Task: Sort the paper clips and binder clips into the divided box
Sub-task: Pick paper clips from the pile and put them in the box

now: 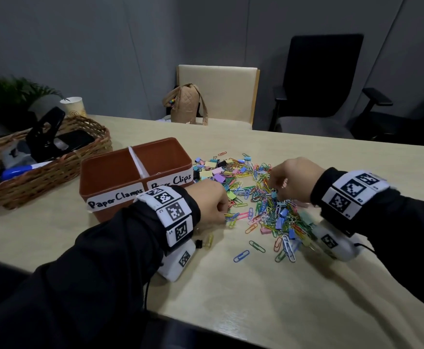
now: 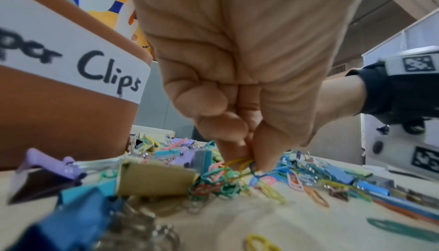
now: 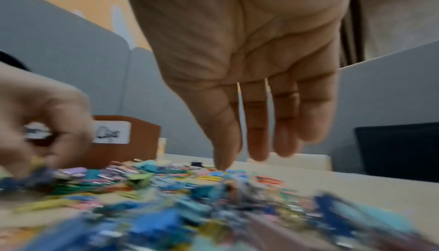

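A brown divided box (image 1: 120, 170) labelled "Paper Clamps" and "Paper Clips" stands left of centre on the table; both compartments look nearly bare. To its right spreads a mixed pile of coloured paper clips and binder clips (image 1: 256, 197). My left hand (image 1: 224, 215) is at the pile's near left edge. Its thumb and curled fingers pinch a few yellow and blue paper clips (image 2: 244, 163) just above the table. My right hand (image 1: 279, 187) hovers over the pile's middle, fingers (image 3: 257, 142) straight and pointing down, holding nothing; that view is motion-blurred.
A wicker basket (image 1: 55, 172) with a black clamp and pens sits left of the box, a paper cup (image 1: 73, 105) behind it. A tan bag (image 1: 185, 104) rests on a cream chair beyond the table; a black office chair (image 1: 319, 84) stands to the right. Loose clips (image 1: 241, 255) lie nearer me.
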Demonstrator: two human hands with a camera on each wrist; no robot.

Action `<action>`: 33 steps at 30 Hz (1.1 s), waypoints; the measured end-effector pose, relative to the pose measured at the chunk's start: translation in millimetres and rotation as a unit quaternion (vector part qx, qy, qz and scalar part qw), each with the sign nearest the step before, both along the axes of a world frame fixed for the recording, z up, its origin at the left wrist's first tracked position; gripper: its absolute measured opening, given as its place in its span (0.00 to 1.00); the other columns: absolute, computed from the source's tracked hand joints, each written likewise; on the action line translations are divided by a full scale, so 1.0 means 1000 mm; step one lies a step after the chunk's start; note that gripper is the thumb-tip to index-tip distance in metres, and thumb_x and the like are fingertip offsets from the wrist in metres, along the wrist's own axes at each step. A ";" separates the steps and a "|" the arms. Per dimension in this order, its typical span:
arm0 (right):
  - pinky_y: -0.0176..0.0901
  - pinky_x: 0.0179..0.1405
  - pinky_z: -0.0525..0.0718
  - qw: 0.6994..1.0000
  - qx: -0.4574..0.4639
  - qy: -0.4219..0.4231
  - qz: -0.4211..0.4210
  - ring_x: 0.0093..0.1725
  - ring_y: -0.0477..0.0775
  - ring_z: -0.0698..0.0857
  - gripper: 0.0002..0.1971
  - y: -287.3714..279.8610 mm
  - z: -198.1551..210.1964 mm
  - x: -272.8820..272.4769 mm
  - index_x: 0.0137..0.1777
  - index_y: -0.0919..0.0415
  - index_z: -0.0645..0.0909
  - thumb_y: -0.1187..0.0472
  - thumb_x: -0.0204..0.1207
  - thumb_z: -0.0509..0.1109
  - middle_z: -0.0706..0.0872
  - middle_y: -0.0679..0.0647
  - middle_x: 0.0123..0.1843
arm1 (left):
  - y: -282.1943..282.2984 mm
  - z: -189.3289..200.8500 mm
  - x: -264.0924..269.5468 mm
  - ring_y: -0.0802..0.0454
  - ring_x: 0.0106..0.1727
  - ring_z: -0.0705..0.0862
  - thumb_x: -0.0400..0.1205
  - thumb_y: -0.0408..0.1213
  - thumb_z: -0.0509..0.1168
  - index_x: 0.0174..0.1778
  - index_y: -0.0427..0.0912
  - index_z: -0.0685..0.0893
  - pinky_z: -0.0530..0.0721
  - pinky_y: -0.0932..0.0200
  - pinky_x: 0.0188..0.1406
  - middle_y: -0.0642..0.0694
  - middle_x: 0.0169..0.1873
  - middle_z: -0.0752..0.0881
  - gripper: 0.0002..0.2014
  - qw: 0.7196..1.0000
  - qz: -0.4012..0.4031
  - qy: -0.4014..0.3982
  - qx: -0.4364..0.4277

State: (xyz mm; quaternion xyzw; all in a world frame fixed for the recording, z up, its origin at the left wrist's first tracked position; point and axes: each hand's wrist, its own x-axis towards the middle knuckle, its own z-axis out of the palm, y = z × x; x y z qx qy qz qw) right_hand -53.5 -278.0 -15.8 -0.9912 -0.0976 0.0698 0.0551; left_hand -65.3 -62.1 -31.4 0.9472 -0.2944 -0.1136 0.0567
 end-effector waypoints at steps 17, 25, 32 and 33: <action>0.42 0.47 0.84 0.981 -0.039 0.080 0.170 0.45 0.50 0.83 0.09 0.074 -0.024 -0.024 0.49 0.60 0.86 0.67 0.69 0.75 0.88 0.48 0.43 | 0.059 0.044 0.031 0.50 0.42 0.83 0.75 0.41 0.71 0.35 0.47 0.87 0.77 0.60 0.39 0.51 0.33 0.85 0.04 0.940 0.227 -0.194 -0.164; 0.44 0.60 0.76 0.983 -0.032 0.067 0.167 0.67 0.55 0.78 0.35 0.077 -0.026 -0.019 0.75 0.51 0.71 0.47 0.68 0.78 0.77 0.50 0.70 | 0.078 0.035 0.044 0.47 0.48 0.84 0.76 0.41 0.71 0.38 0.46 0.89 0.83 0.54 0.51 0.49 0.38 0.85 0.04 0.942 0.271 -0.182 -0.083; 0.42 0.51 0.81 0.981 -0.052 0.075 0.170 0.56 0.54 0.83 0.25 0.087 -0.025 -0.020 0.63 0.55 0.82 0.49 0.68 0.79 0.85 0.51 0.58 | 0.069 0.038 0.033 0.47 0.51 0.83 0.77 0.43 0.71 0.53 0.48 0.88 0.82 0.53 0.54 0.48 0.44 0.86 0.10 0.943 0.239 -0.196 -0.122; 0.41 0.51 0.81 0.981 -0.053 0.075 0.172 0.55 0.54 0.83 0.22 0.088 -0.025 -0.021 0.61 0.56 0.83 0.50 0.69 0.79 0.86 0.51 0.56 | 0.062 0.039 0.026 0.49 0.47 0.82 0.77 0.44 0.71 0.49 0.49 0.87 0.82 0.54 0.50 0.50 0.40 0.84 0.07 0.945 0.216 -0.201 -0.138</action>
